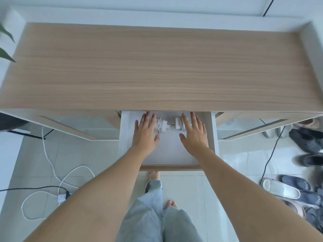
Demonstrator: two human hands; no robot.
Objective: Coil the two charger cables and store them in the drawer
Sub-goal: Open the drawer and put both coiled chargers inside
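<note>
A white drawer (167, 154) stands pulled out from under the wooden counter (157, 67), its wood-edged front closest to the person. Both forearms reach down into it from the near side.

The left hand (146, 131) lies flat with its fingers (148, 117) straight and slightly spread, pointing toward the back of the drawer. It holds nothing; its inner edge lies just beside, perhaps over, the left cable bundle (160, 124), a white cord wound in loops with a small white plug block next to it. A loose end of that cord with its connector lies by the thumb.

The right hand (194, 132) is likewise flat, fingers straight and a little apart, gripping nothing. Its index finger lies over or against the right cable bundle (180, 124), a second white cord wound around a white charger block. Whether either hand actually presses on its bundle cannot be told.

The two bundles lie side by side near the back of the drawer, close together, between the hands.

On the tiled floor, a white cord (52, 170) loops at the left beside a black lead, and several shoes and slippers (286, 187) lie scattered at the right. The person's bare feet and light trousers show below the drawer front. A green leaf (5, 44) pokes in at the left edge.
</note>
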